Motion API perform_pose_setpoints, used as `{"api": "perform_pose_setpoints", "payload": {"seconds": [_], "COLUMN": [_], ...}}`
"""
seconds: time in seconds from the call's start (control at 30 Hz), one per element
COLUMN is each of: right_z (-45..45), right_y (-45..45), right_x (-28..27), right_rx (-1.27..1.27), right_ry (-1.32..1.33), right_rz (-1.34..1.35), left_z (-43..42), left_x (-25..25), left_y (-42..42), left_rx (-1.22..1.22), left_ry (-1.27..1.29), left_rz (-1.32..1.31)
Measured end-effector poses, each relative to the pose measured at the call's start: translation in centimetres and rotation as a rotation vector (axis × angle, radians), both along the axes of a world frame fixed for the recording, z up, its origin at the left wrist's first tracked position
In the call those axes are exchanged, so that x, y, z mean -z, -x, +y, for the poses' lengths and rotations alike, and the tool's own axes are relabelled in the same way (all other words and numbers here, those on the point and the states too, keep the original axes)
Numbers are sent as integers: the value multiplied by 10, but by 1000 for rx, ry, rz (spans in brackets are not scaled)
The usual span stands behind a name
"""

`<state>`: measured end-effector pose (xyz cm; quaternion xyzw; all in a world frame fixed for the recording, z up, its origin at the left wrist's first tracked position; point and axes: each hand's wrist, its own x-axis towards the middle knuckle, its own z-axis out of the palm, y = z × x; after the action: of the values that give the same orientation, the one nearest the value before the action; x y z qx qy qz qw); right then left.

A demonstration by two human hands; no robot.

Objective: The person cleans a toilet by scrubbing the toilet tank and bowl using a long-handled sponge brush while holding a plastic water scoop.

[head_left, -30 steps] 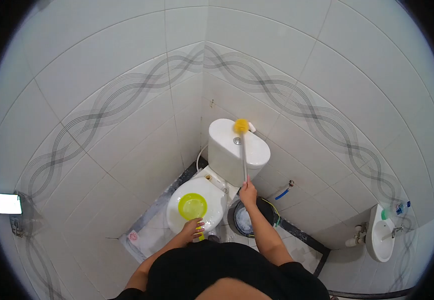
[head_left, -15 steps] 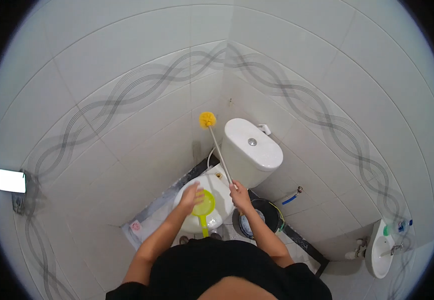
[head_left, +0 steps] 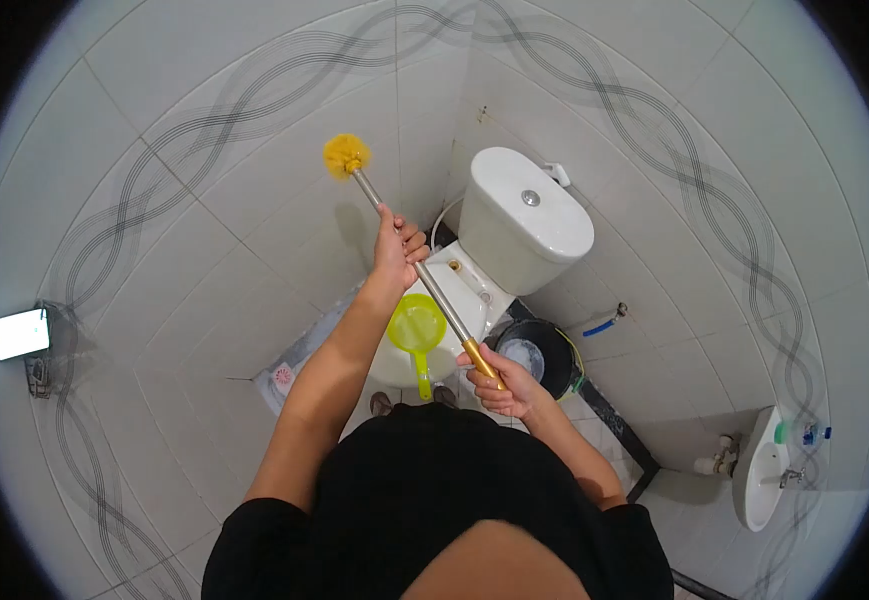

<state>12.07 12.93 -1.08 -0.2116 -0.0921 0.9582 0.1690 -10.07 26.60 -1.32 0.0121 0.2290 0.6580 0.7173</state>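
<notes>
Both hands hold a long brush (head_left: 442, 300) with a yellow bristle head, a metal pole and a gold-coloured grip. My left hand (head_left: 397, 250) is wrapped round the upper pole, not far below the bristles. Lower down, my right hand (head_left: 507, 385) is closed round the gold end. The bristle head is up in front of the left tiled wall, tilted to the left. Under the pole lies a lime-green dipper (head_left: 417, 322) on the white toilet (head_left: 394, 368), its handle towards me.
The toilet tank (head_left: 529, 215) stands in the corner. Right of the bowl is a black bucket (head_left: 554, 360) with a light round thing inside. A wall tap with a blue hose (head_left: 602, 326) sits above it. A small sink (head_left: 762, 480) is at right, a lit phone (head_left: 22, 334) at left.
My left hand has risen from over the dipper and closed on the brush pole. My right hand now grips the gold end. The brush head has moved up and left; the view has shifted.
</notes>
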Motion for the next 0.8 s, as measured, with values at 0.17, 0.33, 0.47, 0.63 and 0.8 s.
{"api": "perform_pose_setpoints", "payload": {"seconds": [0.17,0.33,0.47,0.63,0.8], "right_z": [11,12,14,6,16], "right_y": [-8,-11,-18,-3,-29], "right_x": [8,7,13,13,58], "right_rx": [31,91,-21,44,338], "right_ry": [-515,-1331,-1003,-722,-858], "right_rz": [-424,-1035,-812,-807,-979], "left_z": [-2,-8,-17,-18,-52], "left_x": [0,5,7,48,46], "left_y": [-17,-27,-35,-46,-55], "left_rx": [-129,-233,-217,68,474], "left_ry": [174,237,212,139,282], "left_rz": [245,281,294,373,971]}}
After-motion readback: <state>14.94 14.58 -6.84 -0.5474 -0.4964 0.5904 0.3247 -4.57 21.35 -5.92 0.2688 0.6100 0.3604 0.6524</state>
